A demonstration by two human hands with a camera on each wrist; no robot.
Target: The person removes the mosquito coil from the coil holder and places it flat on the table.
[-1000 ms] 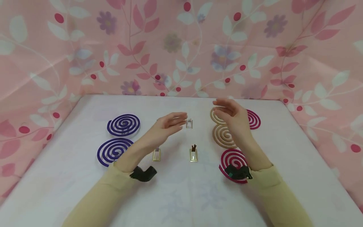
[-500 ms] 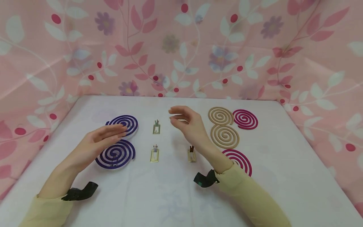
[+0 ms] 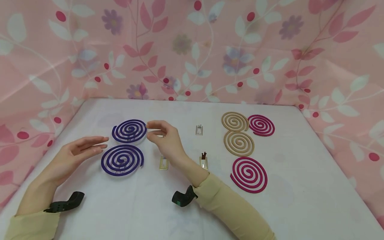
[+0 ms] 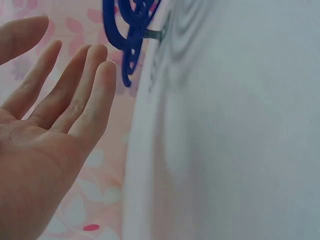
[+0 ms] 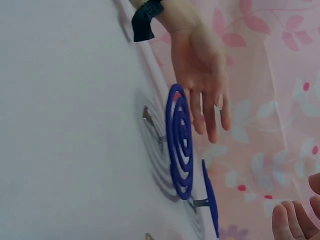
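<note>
Two dark blue mosquito coils, a far one (image 3: pixel 129 130) and a near one (image 3: pixel 122 160), sit at the left of the table, each raised on a small metal stand. My left hand (image 3: pixel 75 155) hovers left of the near coil, fingers extended and holding nothing. In the left wrist view, a gap shows between its fingertips and the blue coil (image 4: pixel 131 30). Beside the far coil's right edge is my right hand (image 3: pixel 168 140), its fingers loosely bent and nothing in them. The right wrist view shows the right fingers (image 5: pixel 295 220) apart from the coils.
Bare metal coil stands lie at the centre: a far one (image 3: pixel 199 130), a near one (image 3: pixel 203 163) and another (image 3: pixel 163 163) partly behind my right arm. At right lie two tan coils (image 3: pixel 239 143) and two magenta coils (image 3: pixel 249 174). A floral curtain (image 3: pixel 192 50) borders the table.
Both hands have moved left: the left from the centre to beside the blue coils, the right from over the tan coils to the far blue coil's right side. The coils stay in place.
</note>
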